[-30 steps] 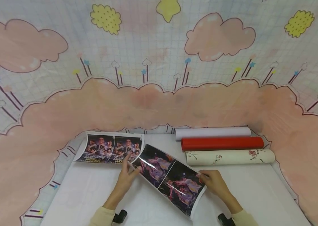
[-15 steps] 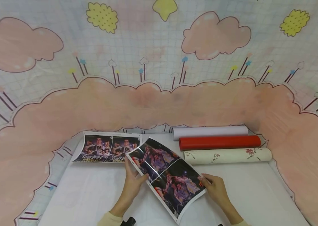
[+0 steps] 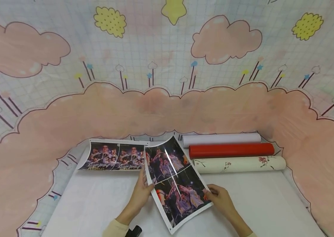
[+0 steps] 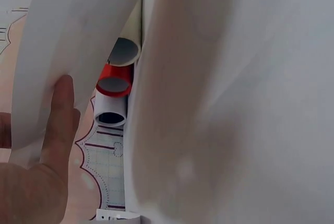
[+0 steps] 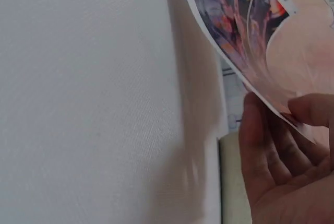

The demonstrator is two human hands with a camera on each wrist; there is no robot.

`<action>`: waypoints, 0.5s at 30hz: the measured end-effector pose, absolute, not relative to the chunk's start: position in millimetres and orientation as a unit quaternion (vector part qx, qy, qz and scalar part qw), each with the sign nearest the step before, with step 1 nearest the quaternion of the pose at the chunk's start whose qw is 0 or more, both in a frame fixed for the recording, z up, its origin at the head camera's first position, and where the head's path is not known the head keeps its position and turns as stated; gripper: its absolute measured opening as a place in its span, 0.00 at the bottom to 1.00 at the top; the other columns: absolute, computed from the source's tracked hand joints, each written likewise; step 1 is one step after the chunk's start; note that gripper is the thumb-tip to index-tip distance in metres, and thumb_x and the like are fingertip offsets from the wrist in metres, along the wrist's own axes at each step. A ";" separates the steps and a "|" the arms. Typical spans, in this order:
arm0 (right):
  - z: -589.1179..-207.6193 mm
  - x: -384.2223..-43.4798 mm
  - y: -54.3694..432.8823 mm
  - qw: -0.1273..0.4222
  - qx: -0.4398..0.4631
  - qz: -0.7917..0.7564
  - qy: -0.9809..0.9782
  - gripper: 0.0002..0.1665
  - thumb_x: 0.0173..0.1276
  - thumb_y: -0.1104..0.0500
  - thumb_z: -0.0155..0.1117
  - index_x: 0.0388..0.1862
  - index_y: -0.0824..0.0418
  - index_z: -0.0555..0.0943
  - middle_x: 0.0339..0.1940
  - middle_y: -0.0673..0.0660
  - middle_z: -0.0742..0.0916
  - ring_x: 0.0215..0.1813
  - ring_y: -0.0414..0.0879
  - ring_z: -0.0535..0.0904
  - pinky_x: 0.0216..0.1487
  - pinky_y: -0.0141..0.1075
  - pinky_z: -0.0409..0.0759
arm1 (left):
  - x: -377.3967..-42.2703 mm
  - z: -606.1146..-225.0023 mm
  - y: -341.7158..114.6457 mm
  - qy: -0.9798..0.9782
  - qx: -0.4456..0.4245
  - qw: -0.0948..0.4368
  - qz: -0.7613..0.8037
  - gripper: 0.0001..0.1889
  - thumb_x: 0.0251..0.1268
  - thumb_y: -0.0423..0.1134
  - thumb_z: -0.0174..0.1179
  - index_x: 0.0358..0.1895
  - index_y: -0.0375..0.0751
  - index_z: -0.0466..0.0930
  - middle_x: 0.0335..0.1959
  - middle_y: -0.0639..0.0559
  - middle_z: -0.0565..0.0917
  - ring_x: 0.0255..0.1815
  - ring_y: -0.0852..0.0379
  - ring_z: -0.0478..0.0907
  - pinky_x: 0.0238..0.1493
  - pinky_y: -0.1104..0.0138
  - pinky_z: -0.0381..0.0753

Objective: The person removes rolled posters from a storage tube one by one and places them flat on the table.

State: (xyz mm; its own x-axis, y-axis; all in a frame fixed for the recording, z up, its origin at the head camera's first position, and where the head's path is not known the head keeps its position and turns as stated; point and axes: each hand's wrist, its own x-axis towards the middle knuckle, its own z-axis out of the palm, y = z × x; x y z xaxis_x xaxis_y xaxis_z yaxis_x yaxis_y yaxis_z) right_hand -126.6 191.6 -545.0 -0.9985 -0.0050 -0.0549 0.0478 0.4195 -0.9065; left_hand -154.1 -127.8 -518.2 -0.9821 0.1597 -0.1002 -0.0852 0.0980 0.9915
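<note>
A glossy photo print (image 3: pixel 181 187) with two pictures and a white border is held up over the white table, slightly curved. My left hand (image 3: pixel 139 194) grips its left edge, thumb on the front and fingers behind. On the opposite edge, near the lower right corner, my right hand (image 3: pixel 220 199) pinches the sheet between thumb and fingers. In the left wrist view the left hand (image 4: pixel 47 156) shows at the blank back of the paper. The right wrist view has the right hand (image 5: pixel 292 151) at the curved border. A second print (image 3: pixel 104 156) lies behind, partly covered by the held one.
Three rolls lie at the back right: a white roll (image 3: pixel 223 139), a red roll (image 3: pixel 232 150) and a cream floral roll (image 3: pixel 241 164). The table (image 3: pixel 259 204) is white. A patterned backdrop (image 3: pixel 167 112) rises around its back and sides.
Both hands have turned the held print from a diagonal slant to a more upright angle. Its top end swung right, toward the rolls, and its lower corner moved left.
</note>
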 end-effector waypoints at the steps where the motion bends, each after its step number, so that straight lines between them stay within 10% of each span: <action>1: -545.3 -127.2 191.7 0.037 0.003 -0.544 0.838 0.18 0.66 0.61 0.66 0.52 0.69 0.81 0.36 0.61 0.90 0.33 0.36 0.86 0.36 0.27 0.81 | -155.1 -517.6 -129.4 0.741 0.027 0.092 0.664 0.45 0.69 0.26 0.49 0.80 0.49 0.31 0.75 0.25 0.53 0.66 0.29 0.70 0.51 0.53 0.84; 15: -551.5 -132.9 174.7 0.072 -0.086 -0.525 0.844 0.34 0.65 0.66 0.65 0.69 0.58 0.66 0.48 0.67 0.84 0.33 0.41 0.87 0.31 0.31 0.82 | -160.1 -525.9 -149.1 0.775 0.108 0.171 0.599 0.41 0.64 0.23 0.52 0.78 0.39 0.45 0.64 0.25 0.71 0.55 0.38 0.81 0.49 0.58 0.84</action>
State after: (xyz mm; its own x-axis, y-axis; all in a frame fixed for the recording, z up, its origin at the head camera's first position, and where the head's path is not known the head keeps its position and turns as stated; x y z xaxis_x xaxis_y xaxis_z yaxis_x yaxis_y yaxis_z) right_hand -132.9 174.7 -551.5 -0.9748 -0.2210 -0.0311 -0.0699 0.4347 -0.8978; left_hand -160.1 -149.1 -525.9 -0.9185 0.3715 -0.1356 -0.0379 0.2586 0.9652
